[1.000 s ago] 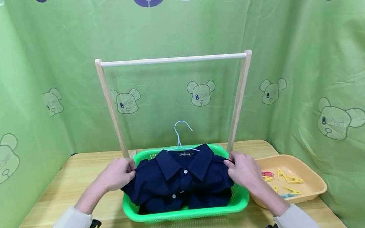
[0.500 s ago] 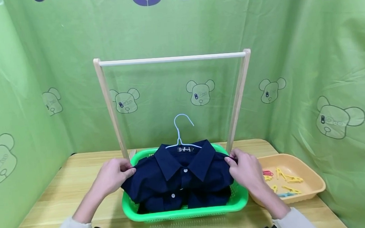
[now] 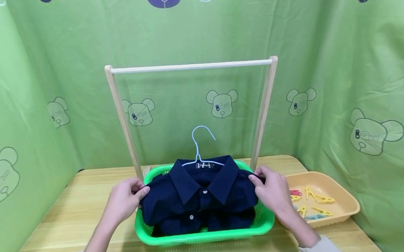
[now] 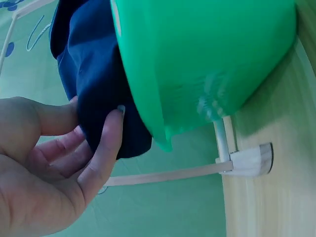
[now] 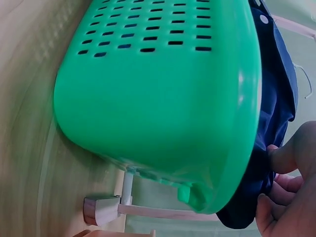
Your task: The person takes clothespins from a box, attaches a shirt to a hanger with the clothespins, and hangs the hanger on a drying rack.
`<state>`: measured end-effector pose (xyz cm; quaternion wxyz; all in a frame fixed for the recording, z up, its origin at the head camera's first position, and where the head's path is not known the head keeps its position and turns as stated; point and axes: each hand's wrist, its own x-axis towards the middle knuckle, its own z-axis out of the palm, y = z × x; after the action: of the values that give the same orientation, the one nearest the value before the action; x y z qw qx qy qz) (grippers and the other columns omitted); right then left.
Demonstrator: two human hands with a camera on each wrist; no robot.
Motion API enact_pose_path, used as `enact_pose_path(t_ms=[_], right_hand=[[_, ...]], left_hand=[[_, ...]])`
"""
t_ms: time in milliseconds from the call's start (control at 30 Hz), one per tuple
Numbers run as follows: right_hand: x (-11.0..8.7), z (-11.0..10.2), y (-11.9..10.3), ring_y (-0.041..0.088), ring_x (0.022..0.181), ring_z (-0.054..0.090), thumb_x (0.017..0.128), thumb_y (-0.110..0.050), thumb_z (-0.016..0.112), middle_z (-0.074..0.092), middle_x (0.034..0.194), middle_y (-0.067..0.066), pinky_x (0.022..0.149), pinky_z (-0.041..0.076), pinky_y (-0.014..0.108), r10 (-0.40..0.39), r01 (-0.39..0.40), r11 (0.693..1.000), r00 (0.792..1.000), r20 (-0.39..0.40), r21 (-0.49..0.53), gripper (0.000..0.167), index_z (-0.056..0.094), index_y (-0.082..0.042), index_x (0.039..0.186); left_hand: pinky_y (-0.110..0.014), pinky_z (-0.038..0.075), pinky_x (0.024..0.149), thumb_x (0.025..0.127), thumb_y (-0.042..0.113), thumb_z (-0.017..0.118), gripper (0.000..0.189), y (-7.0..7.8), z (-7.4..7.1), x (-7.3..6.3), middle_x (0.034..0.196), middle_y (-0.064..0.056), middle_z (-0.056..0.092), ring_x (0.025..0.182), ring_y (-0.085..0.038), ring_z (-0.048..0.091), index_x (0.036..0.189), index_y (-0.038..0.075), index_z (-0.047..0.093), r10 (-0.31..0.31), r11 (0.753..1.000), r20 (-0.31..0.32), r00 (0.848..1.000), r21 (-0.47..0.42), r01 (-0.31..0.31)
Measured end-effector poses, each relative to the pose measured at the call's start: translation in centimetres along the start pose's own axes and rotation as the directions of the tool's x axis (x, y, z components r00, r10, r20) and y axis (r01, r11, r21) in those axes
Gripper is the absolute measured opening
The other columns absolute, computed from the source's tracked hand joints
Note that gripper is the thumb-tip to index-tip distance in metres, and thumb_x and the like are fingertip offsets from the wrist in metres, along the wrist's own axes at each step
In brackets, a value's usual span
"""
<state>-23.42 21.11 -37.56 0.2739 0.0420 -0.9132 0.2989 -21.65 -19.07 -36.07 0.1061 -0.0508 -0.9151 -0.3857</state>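
A dark navy collared shirt (image 3: pixel 199 202) with white buttons lies bunched in the green plastic basket (image 3: pixel 208 238). Its collar faces up, and a pale wire hanger (image 3: pixel 197 145) sits inside the neck with its hook standing free above. My left hand (image 3: pixel 125 198) pinches the shirt's left shoulder between thumb and fingers. In the left wrist view the cloth (image 4: pixel 98 74) hangs over the basket's rim beside those fingers. At the opposite shoulder my right hand (image 3: pixel 272 189) pinches the fabric; the right wrist view shows thumb and fingertips on the dark cloth (image 5: pixel 247 197). The hanger's arms are mostly hidden within the shirt.
Behind the basket stands a wooden rack with a white crossbar (image 3: pixel 192 66). An orange tray (image 3: pixel 342 194) holding several clothespins (image 3: pixel 324 199) is at the right, close by my right forearm. Green curtain (image 3: pixel 190 31) surrounds the wooden table (image 3: pixel 89 192) at the back and sides.
The hanger's hook has risen a little and more of its shoulders shows in the collar. My left hand has shifted its hold on the shirt's shoulder; the right keeps its pinch.
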Motion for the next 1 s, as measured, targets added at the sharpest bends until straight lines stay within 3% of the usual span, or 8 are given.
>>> enact_pose_path(t_ms=[133, 367, 767, 1000], right_hand=[[0.0, 0.0, -0.2, 0.033, 0.086, 0.07, 0.092, -0.017, 0.073, 0.075, 0.088, 0.009, 0.078, 0.049, 0.047, 0.003, -0.003, 1.0, 1.0, -0.014, 0.015, 0.009, 0.068, -0.01, 0.089], [-0.1, 0.2, -0.2, 0.029, 0.085, 0.067, 0.092, -0.017, 0.073, 0.074, 0.088, 0.008, 0.079, 0.048, 0.044, 0.024, -0.023, 0.999, 1.0, -0.019, 0.034, 0.009, 0.068, -0.01, 0.089], [0.0, -0.1, -0.2, 0.028, 0.086, 0.069, 0.092, -0.018, 0.073, 0.075, 0.089, 0.007, 0.081, 0.049, 0.044, 0.028, -0.025, 0.999, 0.998, -0.054, 0.048, 0.008, 0.07, -0.01, 0.09], [0.0, -0.2, -0.3, 0.026, 0.085, 0.068, 0.091, -0.018, 0.074, 0.075, 0.088, 0.005, 0.079, 0.048, 0.041, 0.035, -0.031, 0.998, 0.997, -0.07, 0.061, 0.008, 0.07, -0.012, 0.089]], left_hand=[[-0.031, 0.037, 0.061, 0.092, 0.026, 0.075, 0.023, 0.2, 0.2, -0.2, 0.065, 0.002, 0.052, 0.062, -0.015, 0.048, 0.08, 0.012, 0.06, 0.025, 0.995, -0.05, 0.998, 0.096, -0.02], [-0.032, 0.036, 0.061, 0.094, 0.028, 0.072, 0.028, 0.2, 0.7, -0.3, 0.066, 0.0, 0.047, 0.064, -0.019, 0.047, 0.081, 0.011, 0.055, 0.001, 0.99, -0.081, 0.997, 0.139, 0.01], [-0.031, 0.043, 0.063, 0.087, 0.026, 0.078, 0.02, 0.1, 0.1, -0.4, 0.07, 0.003, 0.063, 0.065, -0.015, 0.055, 0.077, 0.014, 0.066, -0.045, 0.998, -0.062, 0.997, 0.038, 0.048], [-0.03, 0.046, 0.068, 0.087, 0.019, 0.07, 0.007, -0.3, -0.3, -0.5, 0.077, 0.002, 0.068, 0.07, -0.013, 0.06, 0.084, 0.013, 0.067, -0.08, 0.996, -0.041, 0.996, -0.051, 0.077]])
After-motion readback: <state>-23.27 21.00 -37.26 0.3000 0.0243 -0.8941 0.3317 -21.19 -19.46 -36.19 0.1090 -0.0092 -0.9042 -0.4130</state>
